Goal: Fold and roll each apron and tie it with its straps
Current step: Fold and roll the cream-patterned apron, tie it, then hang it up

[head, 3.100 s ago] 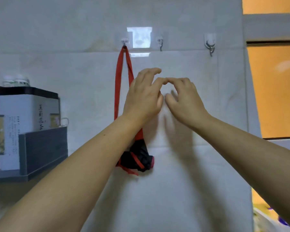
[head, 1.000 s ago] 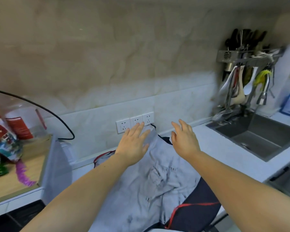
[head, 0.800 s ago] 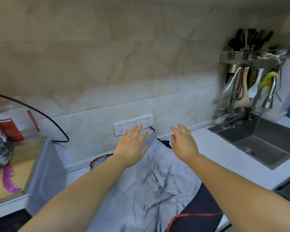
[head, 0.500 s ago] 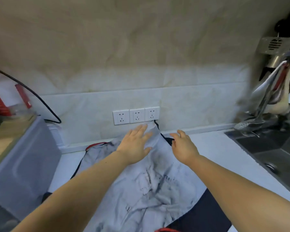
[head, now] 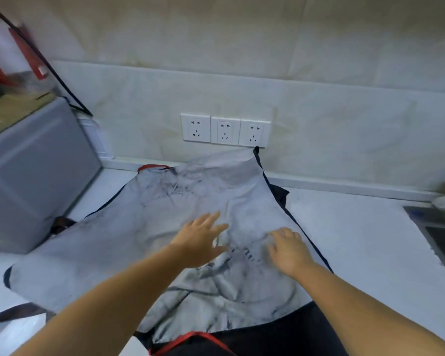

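A grey apron (head: 129,242) with dark trim lies spread inside-out on the white counter (head: 357,240), its top edge riding up the wall below the sockets. A red strap loop (head: 153,167) shows at its far left corner. Dark fabric with red trim (head: 280,337) lies under it near the front edge. My left hand (head: 199,240) hovers over or rests flat on the apron's middle, fingers spread. My right hand (head: 288,249) lies on the apron near its right edge, fingers slightly bent, holding nothing.
A grey appliance (head: 31,176) stands at the left with a black cable (head: 49,65) running up from behind it. Three white wall sockets (head: 225,129) sit on the backsplash. A sink (head: 442,235) begins at the right edge.
My view dropped from the wall hooks to the counter, then tilted further down. Both hands moved from near the sockets back toward the apron's middle and lowered onto it.
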Motion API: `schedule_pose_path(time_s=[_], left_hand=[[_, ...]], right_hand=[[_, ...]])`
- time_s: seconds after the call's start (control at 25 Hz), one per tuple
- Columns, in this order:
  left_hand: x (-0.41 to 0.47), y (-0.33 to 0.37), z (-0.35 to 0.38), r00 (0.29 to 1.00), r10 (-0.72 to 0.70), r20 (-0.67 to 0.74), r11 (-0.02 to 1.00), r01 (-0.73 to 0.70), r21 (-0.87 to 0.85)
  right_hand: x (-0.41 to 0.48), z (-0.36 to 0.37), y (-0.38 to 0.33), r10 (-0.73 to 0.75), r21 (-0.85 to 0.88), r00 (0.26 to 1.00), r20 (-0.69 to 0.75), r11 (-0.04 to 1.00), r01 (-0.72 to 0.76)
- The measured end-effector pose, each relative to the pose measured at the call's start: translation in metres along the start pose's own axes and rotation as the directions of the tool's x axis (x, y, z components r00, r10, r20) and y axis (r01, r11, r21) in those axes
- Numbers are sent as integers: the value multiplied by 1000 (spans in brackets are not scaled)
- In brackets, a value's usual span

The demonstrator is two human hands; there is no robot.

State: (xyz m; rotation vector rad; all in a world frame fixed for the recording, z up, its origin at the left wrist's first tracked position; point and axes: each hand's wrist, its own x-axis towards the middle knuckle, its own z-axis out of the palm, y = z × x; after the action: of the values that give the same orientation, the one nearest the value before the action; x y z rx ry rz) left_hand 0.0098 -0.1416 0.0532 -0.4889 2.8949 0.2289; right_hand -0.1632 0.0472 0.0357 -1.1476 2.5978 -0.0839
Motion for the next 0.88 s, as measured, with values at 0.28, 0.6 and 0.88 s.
schedule_pose_path(time_s=[0.28,0.6,0.88], left_hand=[[-31,-22,79,992,-58,-113,998,58,-3],[-62,19,113,899,-89,-430,993,113,31],[-118,64,105,982,102,-160,994,-105,-14]], right_hand=[[5,89,-29,42,2,941,-336,999,-44],[-16,95,-23,-35,125,902,-429,987,98],[-109,71,-7,-294,-28,950,104,954,298]])
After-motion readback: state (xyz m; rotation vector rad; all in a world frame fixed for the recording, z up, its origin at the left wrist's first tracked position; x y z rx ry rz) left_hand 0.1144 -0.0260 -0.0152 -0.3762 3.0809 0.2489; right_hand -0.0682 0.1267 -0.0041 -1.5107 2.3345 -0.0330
